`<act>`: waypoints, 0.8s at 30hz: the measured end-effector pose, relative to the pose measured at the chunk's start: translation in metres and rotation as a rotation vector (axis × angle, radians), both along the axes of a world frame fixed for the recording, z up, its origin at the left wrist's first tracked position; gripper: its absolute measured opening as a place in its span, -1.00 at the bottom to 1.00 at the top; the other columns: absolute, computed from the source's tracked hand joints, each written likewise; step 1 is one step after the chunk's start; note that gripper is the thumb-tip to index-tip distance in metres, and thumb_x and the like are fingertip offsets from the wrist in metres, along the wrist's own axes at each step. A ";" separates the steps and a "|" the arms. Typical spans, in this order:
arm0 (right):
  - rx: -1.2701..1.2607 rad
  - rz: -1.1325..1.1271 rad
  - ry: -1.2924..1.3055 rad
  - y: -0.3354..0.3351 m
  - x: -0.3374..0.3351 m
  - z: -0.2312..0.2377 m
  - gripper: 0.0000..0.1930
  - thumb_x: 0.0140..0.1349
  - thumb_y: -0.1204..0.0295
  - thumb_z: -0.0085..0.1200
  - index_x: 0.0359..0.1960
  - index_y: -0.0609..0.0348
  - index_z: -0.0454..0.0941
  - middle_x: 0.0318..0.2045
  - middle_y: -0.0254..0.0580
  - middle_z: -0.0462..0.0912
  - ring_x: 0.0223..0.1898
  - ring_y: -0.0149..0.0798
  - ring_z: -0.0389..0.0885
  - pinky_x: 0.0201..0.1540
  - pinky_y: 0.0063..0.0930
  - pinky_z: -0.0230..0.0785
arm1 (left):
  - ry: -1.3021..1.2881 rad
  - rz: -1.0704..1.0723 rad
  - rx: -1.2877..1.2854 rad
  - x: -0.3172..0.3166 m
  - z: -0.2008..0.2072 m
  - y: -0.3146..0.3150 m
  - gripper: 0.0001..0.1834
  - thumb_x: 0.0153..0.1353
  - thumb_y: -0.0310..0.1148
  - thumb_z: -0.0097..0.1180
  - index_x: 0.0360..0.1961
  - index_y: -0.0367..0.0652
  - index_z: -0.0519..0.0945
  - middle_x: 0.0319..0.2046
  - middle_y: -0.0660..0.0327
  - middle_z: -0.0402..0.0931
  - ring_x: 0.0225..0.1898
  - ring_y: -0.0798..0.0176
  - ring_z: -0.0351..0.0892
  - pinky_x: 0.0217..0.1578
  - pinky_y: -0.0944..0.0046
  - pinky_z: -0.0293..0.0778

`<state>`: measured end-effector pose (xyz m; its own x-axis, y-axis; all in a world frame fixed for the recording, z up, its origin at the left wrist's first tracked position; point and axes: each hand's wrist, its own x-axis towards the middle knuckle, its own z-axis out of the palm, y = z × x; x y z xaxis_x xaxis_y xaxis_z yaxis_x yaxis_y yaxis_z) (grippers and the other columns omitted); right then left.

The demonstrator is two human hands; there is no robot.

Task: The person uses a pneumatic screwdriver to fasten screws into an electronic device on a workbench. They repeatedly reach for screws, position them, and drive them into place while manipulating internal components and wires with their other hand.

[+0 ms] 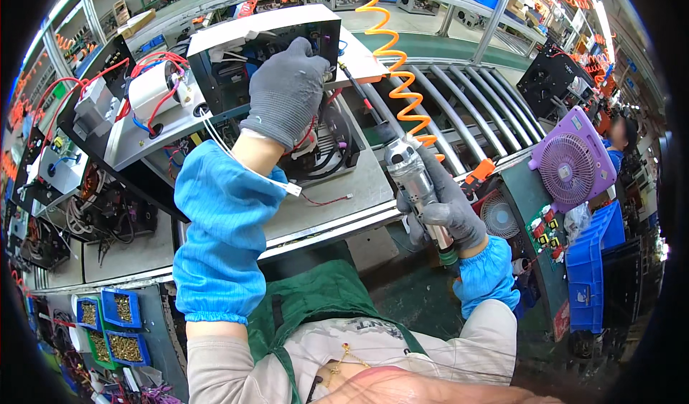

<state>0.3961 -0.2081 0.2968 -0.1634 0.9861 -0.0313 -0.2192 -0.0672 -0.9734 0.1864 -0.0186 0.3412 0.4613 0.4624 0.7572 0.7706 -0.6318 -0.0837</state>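
My right hand (456, 207), in a grey glove, is wrapped around a silver air screwdriver (413, 173). The tool's long dark shaft, with a red band, slants up and left to the side of a black metal casing (334, 41) with a white top. At that casing's open front is my left hand (287, 92), also gloved, its fingers curled by the right edge. Whatever they pinch is hidden. Under this arm, a white cable with a small connector (291, 188) hangs over the sleeve. Wires and a finned metal part (326, 146) sit below the casing.
An orange coiled hose (387, 41) hangs just beyond the screwdriver. Metal rollers (459, 110) run off to the right, near a purple fan (570, 161). Wired units with a white cylinder (153, 92) stand left. Blue bins of small brass-coloured parts (123, 307) lie lower left.
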 end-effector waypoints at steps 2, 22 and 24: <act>-0.008 0.005 -0.029 0.002 -0.003 0.003 0.06 -0.26 0.53 0.08 0.43 -0.09 -0.09 -0.34 -0.10 0.48 -0.52 -0.31 0.54 -0.53 -0.45 0.51 | -0.052 0.002 -0.007 -0.002 -0.013 0.011 -0.92 0.08 -0.30 0.17 -0.40 0.02 0.65 -0.45 0.19 0.53 -0.43 0.08 0.60 -0.44 0.14 0.51; -0.060 -0.010 0.055 0.013 -0.033 0.020 -0.02 -0.07 0.22 0.18 0.43 -0.14 -0.08 -0.37 -0.07 0.52 -0.68 -0.34 0.56 -0.63 -0.55 0.51 | -0.315 0.082 -0.050 0.011 -0.039 0.018 -0.88 0.06 -0.27 0.14 -0.47 -0.05 0.62 -0.51 0.13 0.55 -0.45 0.04 0.61 -0.45 0.07 0.52; -0.060 0.009 0.103 0.016 -0.031 0.022 -0.04 -0.04 0.20 0.19 0.43 -0.12 -0.08 -0.36 -0.06 0.52 -0.68 -0.34 0.56 -0.64 -0.56 0.51 | -0.270 0.112 -0.088 0.014 -0.038 0.016 -0.86 0.10 -0.28 0.09 -0.49 -0.06 0.62 -0.51 0.13 0.56 -0.44 0.04 0.63 -0.44 0.07 0.55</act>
<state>0.3646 -0.1919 0.3184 -0.1781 0.9813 -0.0728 -0.3167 -0.1272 -0.9399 0.2003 -0.0027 0.3036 0.1918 0.5686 0.8000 0.8227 -0.5376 0.1848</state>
